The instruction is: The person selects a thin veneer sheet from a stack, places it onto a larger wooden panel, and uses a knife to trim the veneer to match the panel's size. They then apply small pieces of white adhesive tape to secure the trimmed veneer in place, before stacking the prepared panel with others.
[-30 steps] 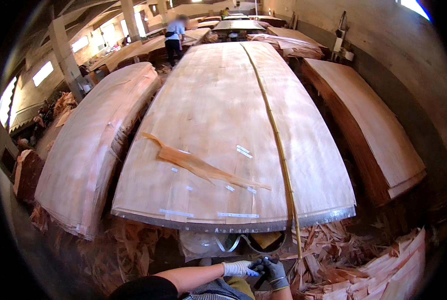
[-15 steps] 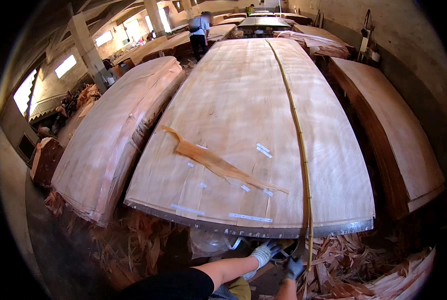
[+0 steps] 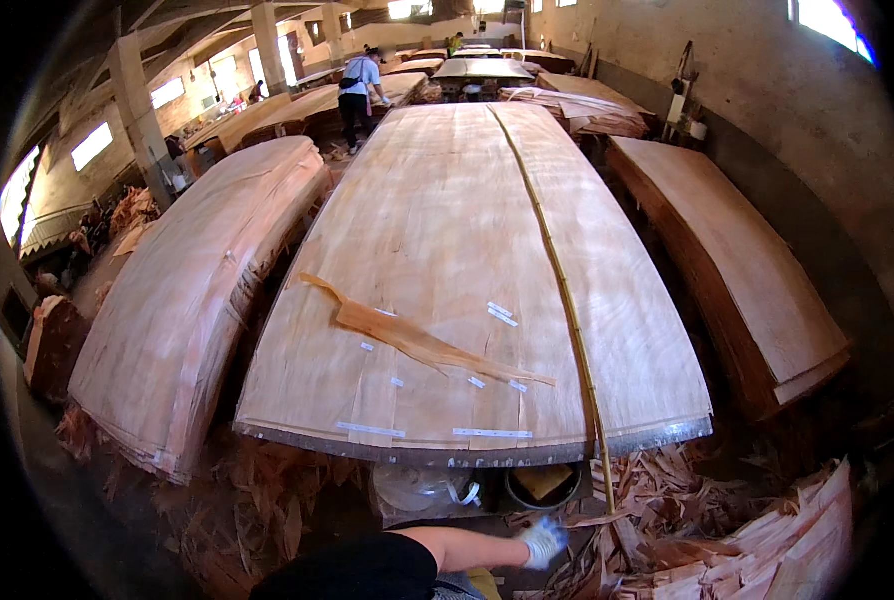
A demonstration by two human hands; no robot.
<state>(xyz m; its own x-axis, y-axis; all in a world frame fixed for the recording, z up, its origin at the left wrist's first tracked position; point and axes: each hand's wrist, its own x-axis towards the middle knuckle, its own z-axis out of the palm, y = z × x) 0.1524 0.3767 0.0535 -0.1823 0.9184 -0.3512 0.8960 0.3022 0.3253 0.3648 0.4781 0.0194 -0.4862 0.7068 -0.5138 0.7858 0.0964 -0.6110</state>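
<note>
My left hand point(image 3: 544, 543), in a white glove, is low in the middle, past a bare forearm and a black sleeve. Motion smears its fingers, so whether they hold anything is unclear. It is just in front of a dark round bucket point(image 3: 515, 497) with a tan block-like thing point(image 3: 544, 482) in it. The bucket stands under the near edge of a large stack of pale wood veneer sheets point(image 3: 447, 240). A thin brown strip point(image 3: 592, 521) shows beside the hand; whether they touch I cannot tell. My right hand is out of view.
A long thin bamboo pole point(image 3: 557, 265) lies lengthwise on the stack and overhangs its near edge. A torn veneer strip point(image 3: 407, 335) and white tape pieces lie there too. Veneer stacks flank both sides point(image 3: 192, 290) point(image 3: 737, 270). Scraps point(image 3: 747, 560) litter the floor. A person point(image 3: 359, 95) stands far left.
Both hands were together at the bucket beneath the stack's edge. My left hand has drawn back toward me and my right hand has left the view. The camera view has shifted too.
</note>
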